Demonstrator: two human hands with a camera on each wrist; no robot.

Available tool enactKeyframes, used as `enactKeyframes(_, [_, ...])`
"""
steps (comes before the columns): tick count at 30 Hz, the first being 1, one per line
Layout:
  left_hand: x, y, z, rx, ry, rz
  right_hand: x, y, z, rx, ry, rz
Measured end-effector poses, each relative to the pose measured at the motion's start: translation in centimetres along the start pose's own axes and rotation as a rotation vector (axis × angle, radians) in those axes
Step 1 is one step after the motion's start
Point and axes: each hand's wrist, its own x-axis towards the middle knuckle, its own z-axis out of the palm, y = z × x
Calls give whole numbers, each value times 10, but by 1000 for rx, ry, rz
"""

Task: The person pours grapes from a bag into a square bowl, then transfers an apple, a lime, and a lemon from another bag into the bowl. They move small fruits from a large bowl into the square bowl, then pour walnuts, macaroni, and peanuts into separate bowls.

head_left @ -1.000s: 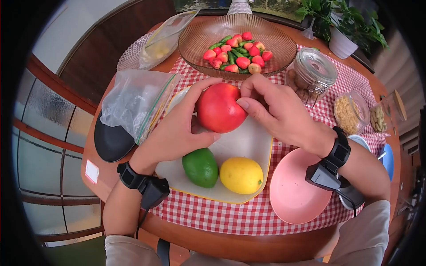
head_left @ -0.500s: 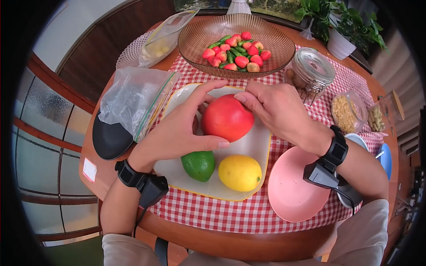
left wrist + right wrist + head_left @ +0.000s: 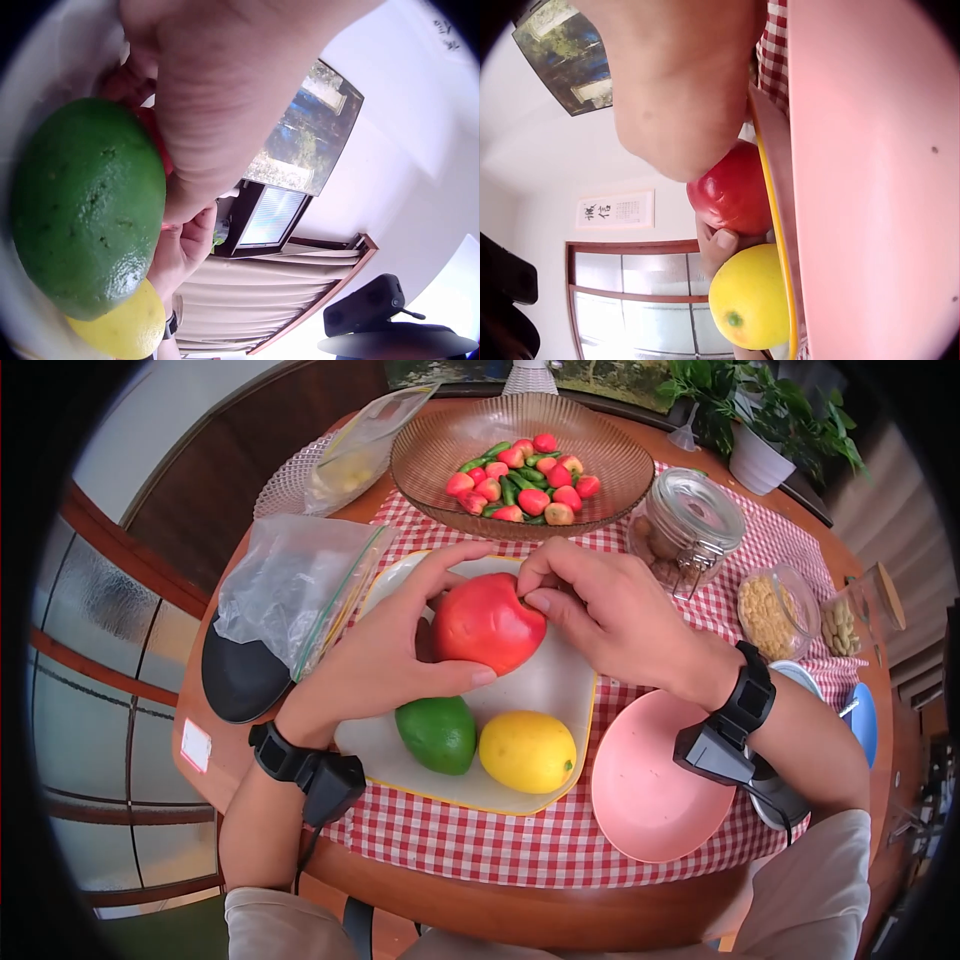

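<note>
Over a white tray with a yellow rim [image 3: 470, 796], my left hand [image 3: 385, 635] holds a large red apple [image 3: 490, 625], its thumb below and fingers around the far side. With curled fingers, my right hand [image 3: 625, 615] pinches thumb and forefinger at the dimple on the apple's right side; what lies between those fingertips is hidden. Beneath the apple, a glossy green oval fruit [image 3: 437, 735] and a yellow lemon [image 3: 528, 752] lie side by side in the tray. The left wrist view shows the green fruit [image 3: 90, 210] up close, and the right wrist view shows the apple [image 3: 735, 187] behind the lemon [image 3: 751, 296].
A pink plate [image 3: 655, 790] sits right of the tray. Behind stands a ribbed glass bowl [image 3: 425, 455] of small red fruits and green peppers. Lidded jars [image 3: 690, 520] stand at right. A clear zip bag [image 3: 285, 575] overlaps a black dish [image 3: 235, 680] at left.
The apple dipped lower toward the tray and turned between the hands, then tilted back so its dimple shows again at the right fingertips. Both hands stay at the apple.
</note>
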Motion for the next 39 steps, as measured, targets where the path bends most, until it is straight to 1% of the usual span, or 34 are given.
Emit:
enactKeyframes(1, [0, 6, 0, -5, -9, -51, 0, 2, 2, 0, 3, 7])
enactKeyframes(2, [1, 10, 0, -8, -17, -100, 0, 4, 4, -13, 55, 6])
enactKeyframes(3, [1, 9, 0, -6, -22, -100, 1, 4, 5, -26, 107, 3])
enactKeyframes(4, [2, 7, 0, -10, -17, -87, 1, 4, 5, -26, 110, 5])
enactKeyframes(6, [2, 3, 0, -12, -14, -73, 2, 2, 2, -67, 101, 57])
enactKeyframes(8, [1, -2, 0, -7, 11, 12, 2, -2, 2, -90, 88, 65])
enactKeyframes(9, [2, -3, 1, -8, 11, 12, 2, -4, 2, -113, 75, 73])
enactKeyframes(11, [3, -5, 1, -1, 8, 87, 1, -6, 1, -127, 59, 65])
enactKeyframes(16, [1, -4, -1, 16, -6, 52, 2, -5, 2, -151, 41, 32])
enactKeyframes(18, [0, -4, -1, 16, -10, 43, 2, -4, 3, -52, -3, 13])
enactKeyframes(20, [0, -6, -1, 74, -20, 66, 2, -8, 0, -42, -25, 24])
enactKeyframes(22, [0, -5, -1, 73, -17, 57, 2, -9, 0, -32, -48, 33])
enactKeyframes(27, [0, -7, -1, 73, -24, 63, 0, -6, 4, -31, 32, -40])
enactKeyframes(32, [0, -4, -2, 84, -31, 18, -2, -5, 3, -26, 15, -63])
enactKeyframes(37, [1, -6, -3, 78, -48, 30, -2, -4, 2, -23, -15, -89])
enactKeyframes(39, [1, -6, -3, 75, -54, 35, -1, -4, 3, -44, 7, -159])
